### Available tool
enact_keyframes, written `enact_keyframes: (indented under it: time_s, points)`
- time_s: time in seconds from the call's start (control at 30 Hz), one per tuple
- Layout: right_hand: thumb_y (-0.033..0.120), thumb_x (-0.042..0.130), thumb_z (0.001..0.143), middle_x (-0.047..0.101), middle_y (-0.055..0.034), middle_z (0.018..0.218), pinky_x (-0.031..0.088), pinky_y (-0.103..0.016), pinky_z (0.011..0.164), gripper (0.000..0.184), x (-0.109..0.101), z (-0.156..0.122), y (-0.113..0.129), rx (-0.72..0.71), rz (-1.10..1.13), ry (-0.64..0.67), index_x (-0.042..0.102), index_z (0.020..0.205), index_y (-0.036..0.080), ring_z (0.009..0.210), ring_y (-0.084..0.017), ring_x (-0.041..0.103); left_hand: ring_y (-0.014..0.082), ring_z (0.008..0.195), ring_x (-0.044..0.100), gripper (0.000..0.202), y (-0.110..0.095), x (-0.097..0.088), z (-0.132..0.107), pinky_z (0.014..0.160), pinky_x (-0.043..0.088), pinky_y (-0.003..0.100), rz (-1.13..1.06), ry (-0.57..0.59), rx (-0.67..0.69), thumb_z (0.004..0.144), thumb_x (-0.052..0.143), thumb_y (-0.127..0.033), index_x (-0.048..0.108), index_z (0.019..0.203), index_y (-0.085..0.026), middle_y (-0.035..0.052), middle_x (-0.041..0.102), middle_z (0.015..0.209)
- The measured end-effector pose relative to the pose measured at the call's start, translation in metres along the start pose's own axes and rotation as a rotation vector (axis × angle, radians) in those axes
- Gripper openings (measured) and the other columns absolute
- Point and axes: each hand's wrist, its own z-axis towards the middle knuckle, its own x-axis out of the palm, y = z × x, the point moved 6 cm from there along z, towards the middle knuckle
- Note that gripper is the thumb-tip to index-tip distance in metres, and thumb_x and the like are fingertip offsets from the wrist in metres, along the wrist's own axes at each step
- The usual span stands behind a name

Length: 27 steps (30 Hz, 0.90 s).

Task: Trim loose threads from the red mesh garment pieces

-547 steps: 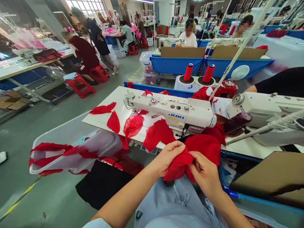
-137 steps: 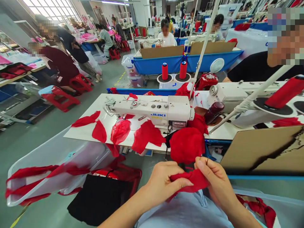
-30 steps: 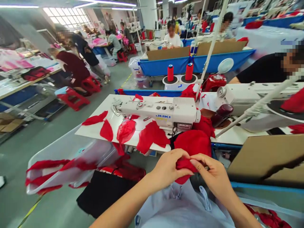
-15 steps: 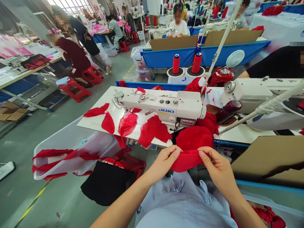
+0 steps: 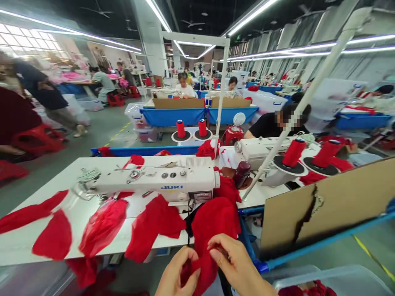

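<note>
A soft red fabric piece (image 5: 207,269) hangs between my hands, in front of the table's near edge. My left hand (image 5: 180,269) is closed on its left side, thumb and fingers curled round the cloth. At its right edge, my right hand (image 5: 233,261) has thumb and index finger drawn together in a pinch; just how much cloth is between them is partly hidden. Just behind, more red cloth (image 5: 217,213) drapes over the table edge. A white sewing machine (image 5: 154,181) marked JUKI stands beyond my hands, with several red cut pieces (image 5: 156,226) in front of it.
The white table (image 5: 18,250) extends left. A dark red bottle (image 5: 242,174) and a slanted white pole (image 5: 277,139) stand right of the machine. A torn cardboard panel (image 5: 339,209) rises at the right, above a clear bin (image 5: 336,275) of red cloth. A co-worker (image 5: 265,125) sits beyond.
The view has tilted up and swung right. My hands have come closer together, and the red piece that was stretched flat between them now hangs bunched.
</note>
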Motion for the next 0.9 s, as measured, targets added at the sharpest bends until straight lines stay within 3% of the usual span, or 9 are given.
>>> enact_keyframes:
  time_s: [0.1, 0.23, 0.33, 0.43, 0.6, 0.77, 0.9]
  points:
    - [0.039, 0.064, 0.083, 0.069, -0.0005, 0.075, 0.046, -0.030, 0.058, 0.013, 0.000, -0.002, 0.006, 0.023, 0.022, 0.030, 0.067, 0.079, 0.027, 0.063, -0.021, 0.060, 0.0179, 0.078, 0.056, 0.020, -0.012, 0.002, 0.000, 0.074, 0.044, 0.027, -0.009, 0.082, 0.032, 0.090, 0.048, -0.032, 0.060, 0.083, -0.018, 0.0042, 0.061, 0.083]
    - [0.037, 0.054, 0.089, 0.056, 0.0008, 0.062, 0.041, -0.027, 0.056, 0.026, -0.007, -0.008, -0.001, 0.127, 0.104, -0.006, 0.059, 0.068, 0.023, 0.058, -0.016, 0.052, 0.0184, 0.086, 0.060, 0.018, -0.030, 0.005, 0.002, 0.081, 0.044, 0.029, -0.038, 0.109, -0.014, 0.091, 0.047, -0.029, 0.062, 0.094, -0.018, 0.0052, 0.067, 0.093]
    - [0.047, 0.050, 0.090, 0.048, 0.0029, 0.060, 0.038, -0.023, 0.051, 0.032, -0.013, -0.011, -0.014, 0.227, 0.166, -0.045, 0.054, 0.072, 0.021, 0.054, -0.013, 0.044, 0.0174, 0.084, 0.057, 0.012, -0.026, 0.004, 0.005, 0.080, 0.043, 0.029, -0.015, 0.071, -0.031, 0.085, 0.053, -0.021, 0.061, 0.093, -0.018, 0.0038, 0.066, 0.091]
    - [0.055, 0.051, 0.088, 0.042, 0.0042, 0.060, 0.032, -0.021, 0.045, 0.038, -0.017, -0.012, -0.023, 0.294, 0.201, -0.063, 0.053, 0.073, 0.021, 0.050, -0.010, 0.036, 0.0157, 0.077, 0.052, 0.013, -0.014, 0.002, 0.003, 0.073, 0.041, 0.027, -0.117, 0.034, -0.101, 0.088, 0.048, -0.024, 0.059, 0.087, -0.017, 0.0025, 0.061, 0.083]
    - [0.064, 0.055, 0.082, 0.040, 0.0043, 0.058, 0.027, -0.021, 0.042, 0.045, -0.015, -0.011, -0.021, 0.338, 0.232, -0.058, 0.055, 0.072, 0.020, 0.049, -0.010, 0.032, 0.0144, 0.079, 0.048, 0.026, -0.019, -0.002, -0.006, 0.074, 0.039, 0.027, -0.320, -0.027, -0.113, 0.096, 0.039, -0.036, 0.054, 0.109, -0.019, 0.0017, 0.055, 0.091]
    - [0.066, 0.059, 0.079, 0.043, 0.0036, 0.058, 0.030, -0.021, 0.043, 0.047, -0.008, -0.011, -0.014, 0.356, 0.265, -0.044, 0.055, 0.070, 0.020, 0.049, -0.010, 0.034, 0.0127, 0.075, 0.046, 0.028, -0.032, 0.001, -0.009, 0.066, 0.037, 0.023, -0.376, -0.036, -0.120, 0.083, 0.064, -0.040, 0.056, 0.101, -0.020, -0.0009, 0.051, 0.086]
    - [0.066, 0.060, 0.078, 0.041, 0.0044, 0.057, 0.029, -0.021, 0.041, 0.047, -0.008, -0.013, -0.009, 0.354, 0.283, -0.074, 0.055, 0.070, 0.020, 0.047, -0.009, 0.033, 0.0116, 0.069, 0.047, 0.032, -0.030, 0.010, -0.008, 0.061, 0.037, 0.022, -0.515, -0.017, -0.171, 0.078, 0.068, -0.045, 0.057, 0.088, -0.017, -0.0006, 0.054, 0.081]
